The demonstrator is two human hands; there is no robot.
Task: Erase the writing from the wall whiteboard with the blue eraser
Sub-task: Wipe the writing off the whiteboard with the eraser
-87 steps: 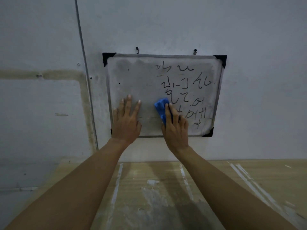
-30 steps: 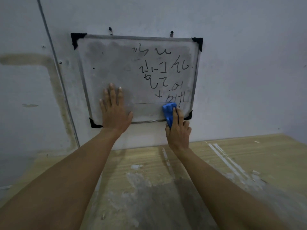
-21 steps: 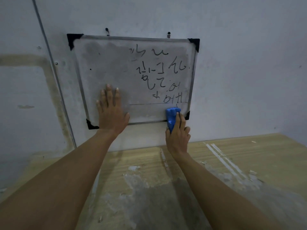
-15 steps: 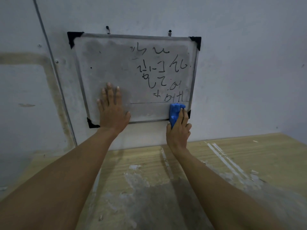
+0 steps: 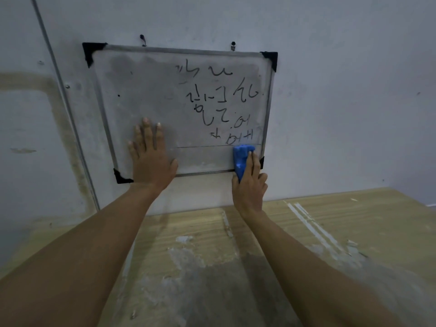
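A small whiteboard (image 5: 146, 95) with black corner caps hangs on the grey wall. Black handwriting (image 5: 221, 107) covers its right half; the left half is smudged grey. My left hand (image 5: 151, 156) lies flat on the board's lower left, fingers straight. My right hand (image 5: 250, 182) holds the blue eraser (image 5: 240, 159) against the board's lower right corner, just under the lowest line of writing, with its fingers laid over the eraser and its thumb hidden.
Two hooks (image 5: 142, 40) above the frame hold the board. Below it a worn wooden table top (image 5: 306, 232) with white scuffs runs up to the wall. A thin metal strip (image 5: 59, 90) goes down the wall on the left.
My right hand slid the eraser from the board's lower middle to its lower right corner, then up a little. The left hand stayed pressed on the board. The camera shifted.
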